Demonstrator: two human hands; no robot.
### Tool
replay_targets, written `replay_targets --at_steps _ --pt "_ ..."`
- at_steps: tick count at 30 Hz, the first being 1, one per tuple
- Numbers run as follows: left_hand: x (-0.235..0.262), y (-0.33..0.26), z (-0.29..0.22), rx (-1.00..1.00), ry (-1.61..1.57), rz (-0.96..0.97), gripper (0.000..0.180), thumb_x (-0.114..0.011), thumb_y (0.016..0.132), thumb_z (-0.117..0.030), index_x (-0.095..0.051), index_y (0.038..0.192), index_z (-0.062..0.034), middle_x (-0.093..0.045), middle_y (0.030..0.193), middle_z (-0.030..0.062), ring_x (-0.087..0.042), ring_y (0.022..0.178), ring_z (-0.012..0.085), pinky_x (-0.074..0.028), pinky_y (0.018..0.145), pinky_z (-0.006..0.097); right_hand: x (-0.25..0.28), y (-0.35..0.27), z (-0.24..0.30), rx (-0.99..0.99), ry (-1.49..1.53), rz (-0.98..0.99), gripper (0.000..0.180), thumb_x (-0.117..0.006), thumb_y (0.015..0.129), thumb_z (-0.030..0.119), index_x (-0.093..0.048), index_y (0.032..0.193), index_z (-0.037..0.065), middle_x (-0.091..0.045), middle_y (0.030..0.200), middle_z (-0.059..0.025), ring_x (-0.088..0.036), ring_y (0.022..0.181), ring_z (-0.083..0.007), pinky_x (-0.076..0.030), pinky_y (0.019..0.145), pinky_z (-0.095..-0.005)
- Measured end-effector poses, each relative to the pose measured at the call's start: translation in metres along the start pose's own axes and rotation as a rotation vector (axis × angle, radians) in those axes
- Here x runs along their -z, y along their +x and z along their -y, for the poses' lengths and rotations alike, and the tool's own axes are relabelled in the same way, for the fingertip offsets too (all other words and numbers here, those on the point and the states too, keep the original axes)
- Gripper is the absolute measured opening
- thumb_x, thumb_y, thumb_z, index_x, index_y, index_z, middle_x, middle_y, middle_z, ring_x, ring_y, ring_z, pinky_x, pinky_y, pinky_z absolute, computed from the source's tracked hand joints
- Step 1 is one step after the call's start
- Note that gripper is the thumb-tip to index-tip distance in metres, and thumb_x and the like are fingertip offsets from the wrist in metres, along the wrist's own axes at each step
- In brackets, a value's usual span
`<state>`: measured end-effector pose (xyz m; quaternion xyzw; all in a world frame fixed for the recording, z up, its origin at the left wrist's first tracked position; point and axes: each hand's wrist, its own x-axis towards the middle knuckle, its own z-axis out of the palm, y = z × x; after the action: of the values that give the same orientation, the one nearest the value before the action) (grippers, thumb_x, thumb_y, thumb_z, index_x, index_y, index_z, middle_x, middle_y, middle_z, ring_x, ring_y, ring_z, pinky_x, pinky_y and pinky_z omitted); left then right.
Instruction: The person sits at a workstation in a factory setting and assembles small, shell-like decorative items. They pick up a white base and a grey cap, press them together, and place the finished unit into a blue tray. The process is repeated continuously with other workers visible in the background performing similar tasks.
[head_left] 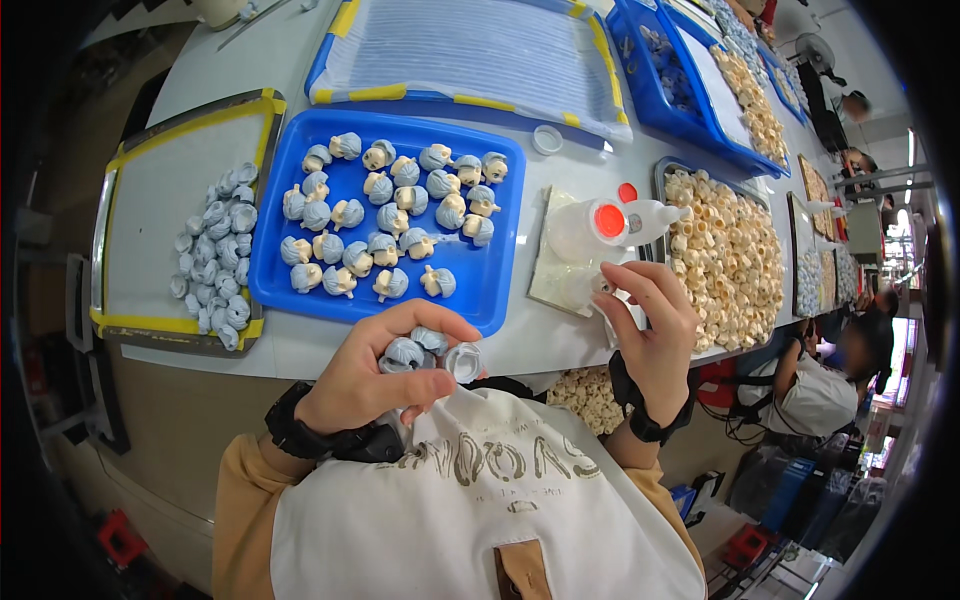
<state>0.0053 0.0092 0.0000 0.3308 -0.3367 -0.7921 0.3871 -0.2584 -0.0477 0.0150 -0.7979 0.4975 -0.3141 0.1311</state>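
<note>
My left hand [365,380] is closed around several blue-grey doll hair pieces [404,354], above the near edge of the blue tray [390,318]. One hollow hair piece [463,362] sits at its fingertips with the opening facing up. Over to the right, my right hand [655,335] pinches a small pale doll head [603,284], partly covered by the fingers. It is held at a small clear cup [577,292] on a stained pad [552,262]. In the tray lie several doll heads [384,249] with blue-grey hair on.
A yellow-taped frame [150,230] at left carries a pile of loose hair pieces [215,250]. To the right, a tray of pale heads [725,260] stands beside a white bottle with a red opening [590,228] and a nozzle bottle [650,218]. A taped, lined tray [470,55] lies behind.
</note>
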Motion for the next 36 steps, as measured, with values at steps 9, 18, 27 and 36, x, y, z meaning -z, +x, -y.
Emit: replay_targets --at_steps 9,18,27,36 --pt "0.0 0.0 0.002 -0.036 -0.001 -0.032 0.032 -0.065 0.08 -0.008 -0.053 0.109 0.0002 -0.059 0.083 0.003 -0.049 0.053 0.0024 -0.04 0.047 0.017 0.008 -0.005 0.001 -0.011 -0.054 0.017 0.023 -0.07 0.067 0.001 -0.063 0.089 0.002 -0.058 0.081 -0.0088 -0.053 0.071 -0.0234 -0.042 0.059 -0.0314" --pt "-0.002 -0.001 0.005 -0.115 -0.014 -0.064 0.032 -0.065 0.081 -0.008 -0.052 0.108 0.0004 -0.059 0.084 0.0051 -0.049 0.054 0.0032 -0.04 0.047 0.018 0.007 -0.011 0.002 -0.037 -0.052 -0.025 0.025 -0.07 0.064 -0.001 -0.062 0.088 0.002 -0.058 0.08 -0.0094 -0.054 0.072 -0.0241 -0.044 0.062 -0.0315" --pt "-0.003 0.001 0.007 -0.17 0.01 -0.062 0.033 -0.068 0.08 -0.009 -0.052 0.108 -0.0014 -0.055 0.078 0.0016 -0.049 0.055 0.0029 -0.039 0.047 0.017 -0.014 0.002 0.05 0.256 0.554 -0.038 0.037 -0.074 0.06 -0.001 -0.063 0.095 0.0 -0.061 0.084 -0.01 -0.057 0.069 -0.0203 -0.045 0.06 -0.028" --pt "-0.004 0.0 0.007 -0.171 0.127 -0.09 0.033 -0.072 0.075 -0.008 -0.055 0.103 -0.0039 -0.055 0.078 -0.0006 -0.049 0.059 0.0019 -0.039 0.052 0.017 -0.026 0.003 0.058 0.269 0.532 0.127 0.035 -0.074 0.061 0.001 -0.063 0.094 0.0 -0.06 0.083 -0.0093 -0.055 0.066 -0.0211 -0.043 0.055 -0.0283"
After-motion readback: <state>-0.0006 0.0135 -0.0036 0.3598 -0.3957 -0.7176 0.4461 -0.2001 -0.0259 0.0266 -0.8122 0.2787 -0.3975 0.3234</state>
